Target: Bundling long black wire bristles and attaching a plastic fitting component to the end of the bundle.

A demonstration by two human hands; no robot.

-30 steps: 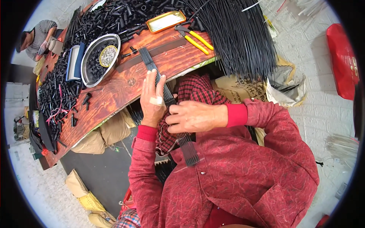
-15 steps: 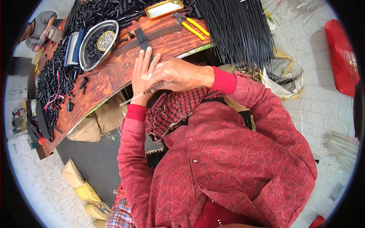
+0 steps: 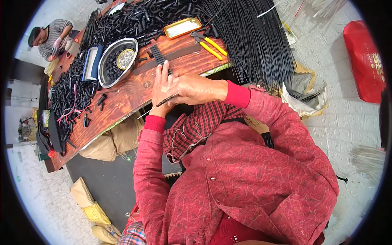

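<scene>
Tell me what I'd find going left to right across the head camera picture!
Other person → oval bowl → left hand → pliers → big pile of black rods → red bag.

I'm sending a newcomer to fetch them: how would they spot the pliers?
On the wooden table, find the bundle of long, thin black rods spilling over the edge, upper right in the picture. Just left of it, below the orange-rimmed rectangular tin, lie the pliers, dark head toward the tin. Their two bright yellow handles set them apart from the black rods and the boxy tin.
</scene>
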